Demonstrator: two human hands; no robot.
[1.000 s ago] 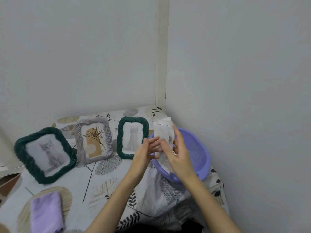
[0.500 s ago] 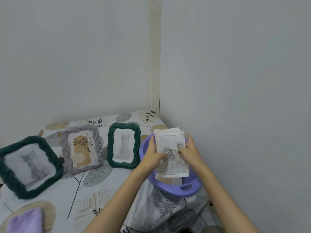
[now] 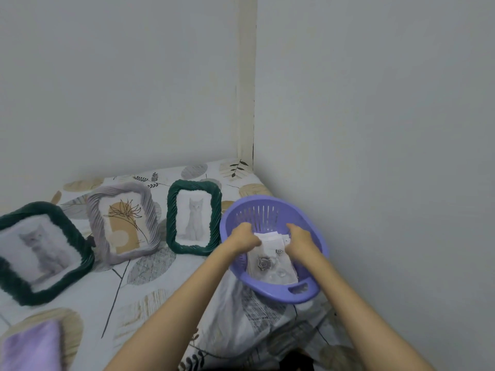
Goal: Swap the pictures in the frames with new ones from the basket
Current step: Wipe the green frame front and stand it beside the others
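A purple plastic basket [image 3: 308, 290] stands at the right of the cloth-covered table, close to the wall. Inside it lies a stack of paper pictures [image 3: 270, 261], the top one showing a grey rose. My left hand [image 3: 242, 236] and my right hand [image 3: 300, 239] are both inside the basket, fingers curled on the far end of the stack. Three frames stand to the left: a small green frame with a cat picture [image 3: 194, 218], a lilac frame with a flower drawing [image 3: 124, 222], and a large dark green frame with a cat picture [image 3: 40, 253].
The table's leaf-patterned cloth [image 3: 160, 285] hangs in folds at the front edge. A purple cloth [image 3: 29, 346] lies at the bottom left. Two walls meet in a corner [image 3: 246, 103] right behind the basket.
The stack of pictures, held upright above the basket before, has come down and now lies in the basket. Both hands went down with it.
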